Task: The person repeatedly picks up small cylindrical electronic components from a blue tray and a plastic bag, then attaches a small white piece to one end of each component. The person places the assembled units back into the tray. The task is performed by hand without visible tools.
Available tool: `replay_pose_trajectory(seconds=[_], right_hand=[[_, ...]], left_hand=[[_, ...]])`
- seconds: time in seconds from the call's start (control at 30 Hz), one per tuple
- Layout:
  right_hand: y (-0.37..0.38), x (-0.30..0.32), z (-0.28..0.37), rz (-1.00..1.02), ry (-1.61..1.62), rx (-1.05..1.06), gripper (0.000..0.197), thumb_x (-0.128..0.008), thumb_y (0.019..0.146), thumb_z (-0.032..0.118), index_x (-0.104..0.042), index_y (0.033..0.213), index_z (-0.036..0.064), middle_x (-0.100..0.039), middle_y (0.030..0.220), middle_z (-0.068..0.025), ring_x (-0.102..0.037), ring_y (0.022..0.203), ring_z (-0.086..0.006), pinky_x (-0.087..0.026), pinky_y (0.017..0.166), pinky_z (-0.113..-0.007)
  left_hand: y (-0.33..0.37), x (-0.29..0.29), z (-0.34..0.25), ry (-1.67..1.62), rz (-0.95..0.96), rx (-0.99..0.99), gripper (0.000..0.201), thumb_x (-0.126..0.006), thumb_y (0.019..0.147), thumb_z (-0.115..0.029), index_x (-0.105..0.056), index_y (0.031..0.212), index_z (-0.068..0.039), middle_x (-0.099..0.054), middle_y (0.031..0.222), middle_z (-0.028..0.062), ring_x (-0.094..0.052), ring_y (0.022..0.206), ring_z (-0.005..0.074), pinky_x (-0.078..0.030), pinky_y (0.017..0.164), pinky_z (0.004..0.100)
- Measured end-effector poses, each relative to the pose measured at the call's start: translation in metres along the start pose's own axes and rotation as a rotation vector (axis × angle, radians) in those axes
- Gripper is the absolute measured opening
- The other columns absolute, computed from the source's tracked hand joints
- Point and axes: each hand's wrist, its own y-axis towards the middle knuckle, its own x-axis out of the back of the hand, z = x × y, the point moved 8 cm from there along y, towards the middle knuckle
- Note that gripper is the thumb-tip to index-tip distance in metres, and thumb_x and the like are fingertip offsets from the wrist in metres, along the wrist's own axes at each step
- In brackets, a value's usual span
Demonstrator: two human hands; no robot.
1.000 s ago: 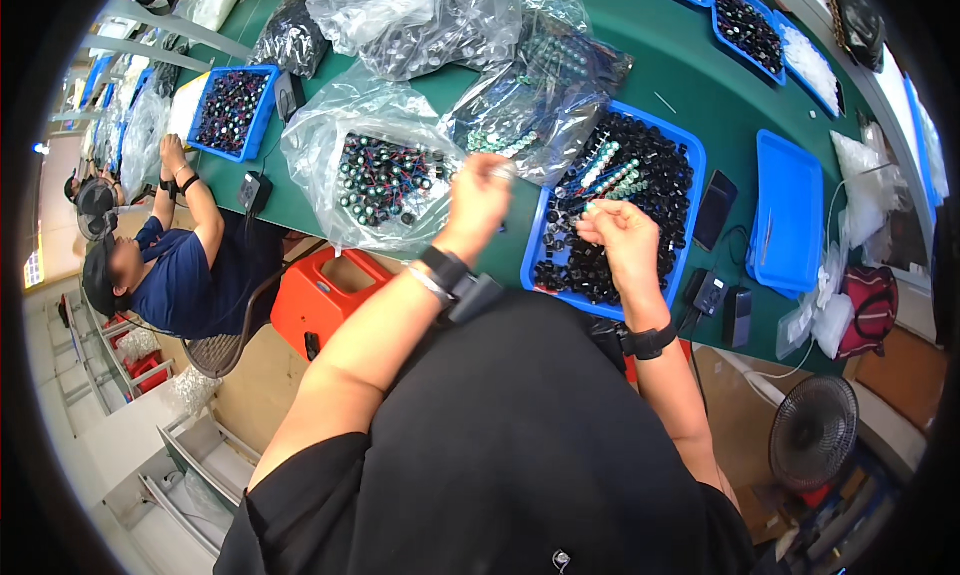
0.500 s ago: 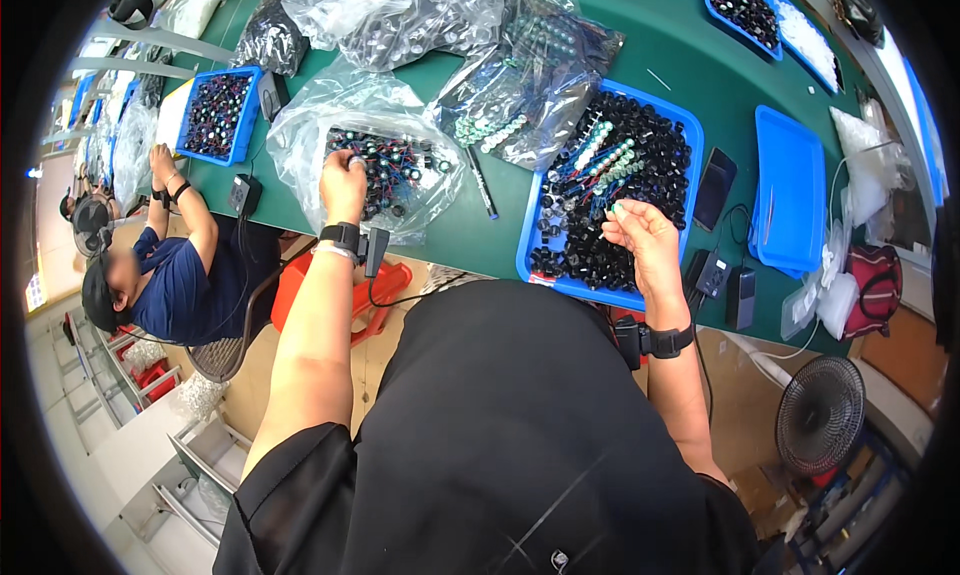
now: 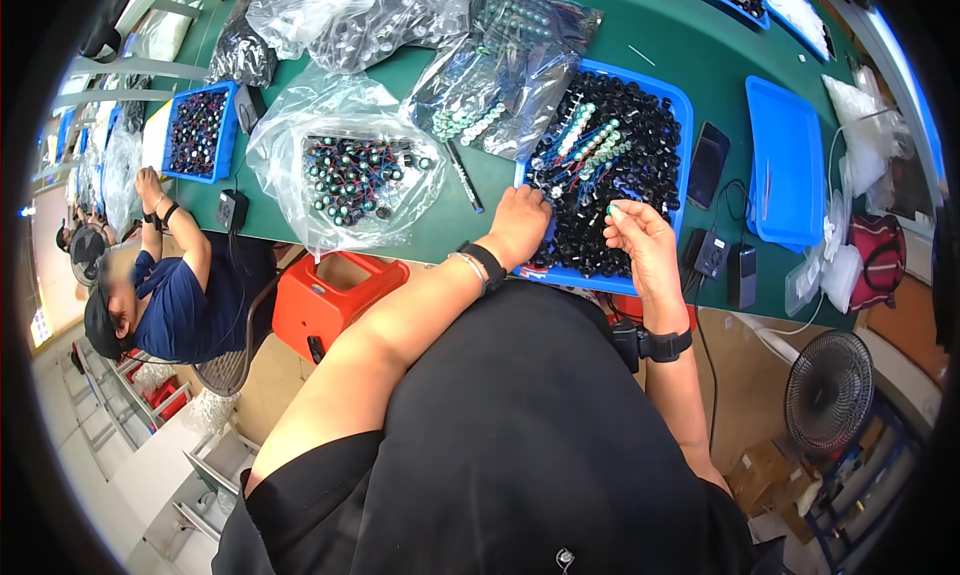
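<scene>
A blue tray (image 3: 686, 125) in front of me holds many small black caps (image 3: 640, 110). Bundles of green-white round pieces with red and blue wires (image 3: 600, 145) lie on top of them. My right hand (image 3: 645, 243), above the tray's right part, pinches a small green round piece (image 3: 612, 210) between thumb and forefinger. My left hand (image 3: 520, 225) is at the tray's left edge, fingers curled together over the caps; what they hold, if anything, is hidden. Left of it, an opened clear plastic bag (image 3: 290, 145) contains wired round pieces (image 3: 350, 175).
A marker pen (image 3: 465, 178) lies between bag and tray. Filled plastic bags (image 3: 390, 15) stand behind. To the right are a phone (image 3: 709, 163), stacked blue trays (image 3: 782, 165) and black adapters (image 3: 708, 253). A red stool (image 3: 330, 310) stands below; a co-worker (image 3: 195, 295) sits at left.
My left hand has left the wired pieces in the clear bag and moved right to the blue tray's left edge. My right hand stays over the tray, still pinching.
</scene>
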Motion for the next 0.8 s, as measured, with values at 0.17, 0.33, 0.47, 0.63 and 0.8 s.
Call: replay_pose_trajectory(seconds=[0.17, 0.33, 0.47, 0.63, 0.8], right_hand=[[-0.003, 0.0, 0.0, 0.014, -0.04, 0.007, 0.02, -0.062, 0.087, 0.011, -0.061, 0.104, 0.0014, -0.064, 0.086, -0.0043, -0.06, 0.073, -0.0101, -0.05, 0.065, -0.022], [-0.007, -0.022, 0.013, 0.117, -0.078, 0.069, 0.018, -0.06, 0.087, 0.007, -0.061, 0.104, 0.0004, -0.063, 0.086, -0.0042, -0.059, 0.074, -0.0096, -0.049, 0.066, -0.022], [-0.008, -0.044, 0.026, 0.196, -0.145, 0.126, 0.014, -0.059, 0.088, 0.005, -0.061, 0.1, 0.0006, -0.063, 0.085, -0.003, -0.059, 0.073, -0.0088, -0.049, 0.065, -0.022], [-0.009, -0.066, 0.032, 0.252, -0.2, 0.158, 0.011, -0.06, 0.087, 0.007, -0.062, 0.097, 0.0039, -0.062, 0.08, 0.0001, -0.056, 0.07, -0.0062, -0.047, 0.063, -0.021], [-0.01, -0.073, 0.036, 0.272, -0.252, 0.171, 0.01, -0.061, 0.086, 0.007, -0.063, 0.096, 0.004, -0.061, 0.078, 0.0016, -0.053, 0.066, -0.0045, -0.044, 0.059, -0.019]], left_hand=[[-0.003, 0.016, 0.002, -0.104, -0.089, -0.036, 0.026, -0.065, 0.072, -0.011, -0.061, 0.096, -0.004, -0.057, 0.089, 0.0096, -0.053, 0.089, 0.0261, -0.041, 0.077, 0.0359], [-0.008, 0.029, 0.029, -1.082, 0.073, 0.384, 0.027, -0.069, 0.078, -0.01, -0.059, 0.102, -0.001, -0.061, 0.093, 0.0066, -0.059, 0.083, 0.016, -0.047, 0.075, 0.0284], [-0.015, 0.064, 0.021, -1.481, 0.142, 0.402, 0.035, -0.065, 0.08, 0.0, -0.056, 0.114, 0.002, -0.061, 0.1, 0.0049, -0.057, 0.091, 0.0108, -0.047, 0.083, 0.0249], [-0.023, 0.09, 0.009, -1.574, 0.165, 0.363, 0.042, -0.064, 0.08, -0.001, -0.054, 0.121, 0.003, -0.061, 0.103, 0.0076, -0.057, 0.097, 0.0125, -0.046, 0.088, 0.0257], [-0.028, 0.101, 0.004, -1.575, 0.127, 0.36, 0.041, -0.064, 0.08, -0.001, -0.054, 0.12, 0.003, -0.061, 0.104, 0.0081, -0.057, 0.098, 0.0129, -0.046, 0.089, 0.0267]])
